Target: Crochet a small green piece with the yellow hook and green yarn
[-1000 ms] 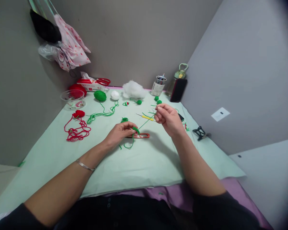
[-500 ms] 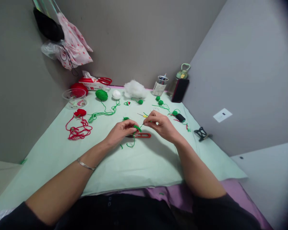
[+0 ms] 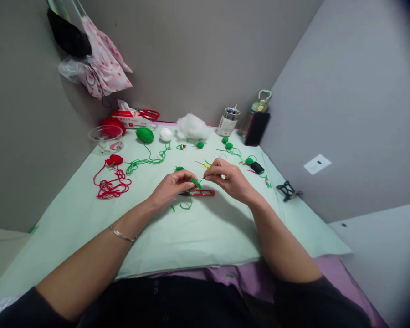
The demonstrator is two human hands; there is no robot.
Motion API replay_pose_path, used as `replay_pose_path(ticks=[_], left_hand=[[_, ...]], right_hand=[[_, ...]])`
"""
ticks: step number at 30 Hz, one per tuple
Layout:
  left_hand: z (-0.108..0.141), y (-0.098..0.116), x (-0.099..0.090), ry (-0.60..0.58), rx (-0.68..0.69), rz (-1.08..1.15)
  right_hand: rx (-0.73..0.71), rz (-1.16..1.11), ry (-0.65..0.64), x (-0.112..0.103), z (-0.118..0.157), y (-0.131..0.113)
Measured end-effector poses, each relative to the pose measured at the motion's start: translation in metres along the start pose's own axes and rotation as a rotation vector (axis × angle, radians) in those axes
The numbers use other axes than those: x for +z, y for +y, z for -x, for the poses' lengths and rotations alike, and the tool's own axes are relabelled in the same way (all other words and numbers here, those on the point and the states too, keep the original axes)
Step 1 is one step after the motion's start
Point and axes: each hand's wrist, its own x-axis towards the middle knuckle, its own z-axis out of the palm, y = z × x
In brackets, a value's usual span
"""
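Note:
My left hand [image 3: 180, 182] is closed, pinching a small green crocheted piece [image 3: 195, 183] between thumb and fingertips. A green yarn tail [image 3: 190, 200] hangs from it toward the table. Just to the right, my right hand [image 3: 223, 175] is closed in a pinch on a thin needle-like thing [image 3: 202, 179] that reaches to the crocheted piece. Whether it is a needle or taut yarn is too small to tell. Red thread snips [image 3: 207, 193] lie beneath the hands. Behind my right fingers a thin yellow-handled tool [image 3: 206, 165] shows in part, and a small green piece [image 3: 179, 168] lies behind my left hand.
At the back stand a clear tub [image 3: 106, 140], a tissue box [image 3: 131, 119], green yarn [image 3: 145, 135], white yarn [image 3: 166, 134], white stuffing [image 3: 192, 127], a pen can [image 3: 228, 122] and a phone [image 3: 257, 129]. Tangled red yarn [image 3: 113, 182] lies left; a black stand [image 3: 287, 191] right.
Both hands stay almost in place. The thin thing between my right fingertips and the green piece looks slightly darker and shifted; the rest looks the same.

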Motion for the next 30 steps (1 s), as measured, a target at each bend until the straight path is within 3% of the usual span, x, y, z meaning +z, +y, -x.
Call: replay_pose_path(ticks=[13, 20, 26, 30], left_hand=[[-0.002, 0.000, -0.001, -0.043, -0.037, 0.105], [0.000, 0.000, -0.001, -0.041, -0.045, 0.128], [-0.002, -0.008, 0.000, -0.010, -0.055, 0.130], [-0.002, -0.006, 0.003, 0.005, -0.071, 0.106]], right_hand=[[-0.009, -0.092, 0.028, 0.004, -0.001, 0.001], [0.116, -0.339, 0.053, 0.018, 0.000, -0.005], [-0.069, -0.157, 0.060, 0.031, 0.001, -0.012], [-0.101, -0.090, 0.020, 0.031, 0.001, -0.008]])
